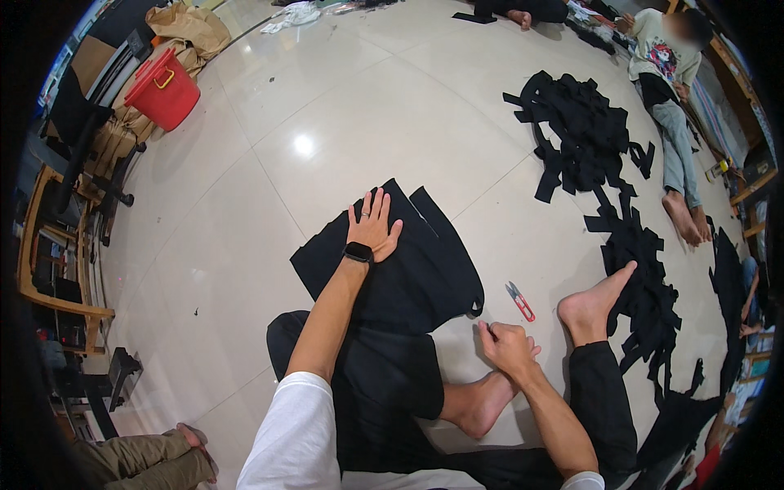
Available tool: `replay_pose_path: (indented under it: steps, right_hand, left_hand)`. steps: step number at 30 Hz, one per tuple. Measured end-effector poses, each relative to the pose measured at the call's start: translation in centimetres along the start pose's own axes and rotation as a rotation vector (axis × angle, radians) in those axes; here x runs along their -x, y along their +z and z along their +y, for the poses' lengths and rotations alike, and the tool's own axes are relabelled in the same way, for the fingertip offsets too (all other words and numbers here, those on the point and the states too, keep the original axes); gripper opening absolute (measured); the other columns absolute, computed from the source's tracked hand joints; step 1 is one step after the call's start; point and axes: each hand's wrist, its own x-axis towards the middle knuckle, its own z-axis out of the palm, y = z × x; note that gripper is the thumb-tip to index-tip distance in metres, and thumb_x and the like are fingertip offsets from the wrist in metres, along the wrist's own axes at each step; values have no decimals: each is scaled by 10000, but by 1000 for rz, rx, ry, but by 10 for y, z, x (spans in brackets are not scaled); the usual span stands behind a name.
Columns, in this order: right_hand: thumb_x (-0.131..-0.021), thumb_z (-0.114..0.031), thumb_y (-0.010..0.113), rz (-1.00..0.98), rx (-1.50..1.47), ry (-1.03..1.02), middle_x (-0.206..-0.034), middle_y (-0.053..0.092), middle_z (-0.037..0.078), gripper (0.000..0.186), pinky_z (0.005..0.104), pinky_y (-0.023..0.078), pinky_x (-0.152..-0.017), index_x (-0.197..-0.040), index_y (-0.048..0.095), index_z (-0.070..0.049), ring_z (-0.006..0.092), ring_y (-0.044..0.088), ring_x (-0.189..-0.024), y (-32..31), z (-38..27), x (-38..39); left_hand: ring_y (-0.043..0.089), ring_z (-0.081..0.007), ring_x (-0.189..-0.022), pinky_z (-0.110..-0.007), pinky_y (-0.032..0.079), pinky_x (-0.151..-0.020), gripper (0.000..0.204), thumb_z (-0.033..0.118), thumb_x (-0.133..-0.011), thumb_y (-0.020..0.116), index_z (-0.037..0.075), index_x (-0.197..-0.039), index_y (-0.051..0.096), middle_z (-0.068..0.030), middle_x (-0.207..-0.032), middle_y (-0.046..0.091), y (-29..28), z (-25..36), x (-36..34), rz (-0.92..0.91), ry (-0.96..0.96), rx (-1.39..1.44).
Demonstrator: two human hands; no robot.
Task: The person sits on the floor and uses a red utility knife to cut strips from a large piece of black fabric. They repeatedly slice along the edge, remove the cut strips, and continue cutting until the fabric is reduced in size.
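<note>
A piece of black cloth [416, 278] lies on the tiled floor in front of my folded leg, its near edge meeting my trousers. My left hand [376, 227] presses flat on its upper part, fingers spread, a dark watch [358, 251] on the wrist. At the cloth's right corner a small black loop [476, 307] sticks out. Just below that loop, my right hand [508, 347] is closed above my bare foot, thumb against the curled fingers; whatever is in it, if anything, is too small to make out. Red-handled thread snips [520, 302] lie on the floor above my right hand.
Tangled black cloth strips [580, 131] lie in a heap at upper right, more strips [641, 278] beside my other foot. A red lidded bucket [167, 91] and a wooden chair frame [61, 302] stand at left. Other people sit at far right and lower left.
</note>
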Motion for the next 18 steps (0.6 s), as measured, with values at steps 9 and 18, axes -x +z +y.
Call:
replay_pose_path:
  steps: [9,18]
  right_hand:
    - [-921,-129,769,26,66,-187,-543,562,174,431,447,443,-490,-567,543,-32,359,578,-471,-31,10,34]
    - [-927,-124,769,-33,-33,-72,-582,608,191,366,446,499,-503,-618,617,-1,368,627,-497,-58,8,78]
  left_hand:
    - [125,-356,-1638,-677,128,-1273,792,545,-1075,377,78,-1689,203,-112,-1781,142,2,-2,0,8,10,-4]
    - [116,-351,-1640,-666,120,-1280,798,546,-1073,380,78,-1692,191,-111,-1783,131,-1,-2,0,-14,5,6]
